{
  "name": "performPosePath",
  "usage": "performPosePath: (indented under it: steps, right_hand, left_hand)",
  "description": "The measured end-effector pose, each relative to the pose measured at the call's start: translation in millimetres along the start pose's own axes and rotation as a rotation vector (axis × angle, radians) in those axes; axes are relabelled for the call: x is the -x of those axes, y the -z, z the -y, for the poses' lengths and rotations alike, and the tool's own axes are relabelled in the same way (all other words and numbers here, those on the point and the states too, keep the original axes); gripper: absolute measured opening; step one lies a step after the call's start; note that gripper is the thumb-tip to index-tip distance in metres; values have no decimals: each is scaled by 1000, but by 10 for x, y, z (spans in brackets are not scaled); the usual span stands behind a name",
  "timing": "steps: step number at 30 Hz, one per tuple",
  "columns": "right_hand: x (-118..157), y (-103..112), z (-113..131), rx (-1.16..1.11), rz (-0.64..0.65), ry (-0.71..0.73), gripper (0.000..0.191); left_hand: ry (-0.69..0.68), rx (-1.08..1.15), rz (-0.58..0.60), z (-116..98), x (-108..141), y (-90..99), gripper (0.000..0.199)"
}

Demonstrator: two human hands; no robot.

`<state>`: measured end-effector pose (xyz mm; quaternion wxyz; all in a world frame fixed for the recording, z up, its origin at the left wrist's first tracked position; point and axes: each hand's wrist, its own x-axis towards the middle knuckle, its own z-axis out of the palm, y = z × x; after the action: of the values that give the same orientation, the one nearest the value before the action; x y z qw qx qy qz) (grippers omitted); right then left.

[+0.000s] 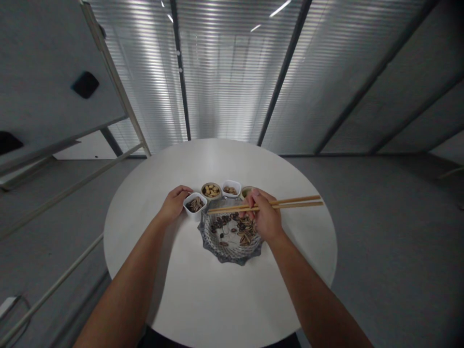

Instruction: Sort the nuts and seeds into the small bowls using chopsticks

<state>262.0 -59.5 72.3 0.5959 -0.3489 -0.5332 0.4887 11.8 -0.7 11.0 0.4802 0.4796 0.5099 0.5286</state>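
Left hand curled around a small white cup of striped seeds, right hand closed on level chopsticks, tips over a glass plate of loose seeds (a light, steady pinch suits such small pieces) on a round table.

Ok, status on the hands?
Left hand on white square bowl of striped seeds. Right hand holding long wooden chopsticks over scalloped glass plate of seeds. Round tan bowl of nuts beyond plate.

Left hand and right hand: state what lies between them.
Head view: a white cup of striped seeds, then chopsticks over a glass dish of seeds, between the left hand and right hand.
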Motion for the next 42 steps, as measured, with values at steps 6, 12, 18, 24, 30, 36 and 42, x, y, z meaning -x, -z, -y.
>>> performPosePath:
  steps: [6,12,18,24,30,36,42]
  right_hand:
    - [20,243,50,-4,197,-131,44]
    - [56,282,81,32,326,-227,46]
    - [112,193,8,151,349,-265,46]
    - [114,116,-44,135,269,-281,46]
    - [100,76,-37,121,219,-240,45]
    - [20,55,-17,25,-48,-74,47]
    - [-41,-80,-25,-9,-190,43,47]
  left_hand:
    - [4,5,-5,-2,5,7,19]
    - [1,5,-5,-4,5,25,20]
    - [-9,-25,-7,0,6,29,19]
    - [-3,-27,-14,-33,18,9,18]
    - [-8,-33,-5,-29,7,23,18]
    - [-2,-25,-2,-17,6,45,20]
    - [1,0,-11,-33,23,7,19]
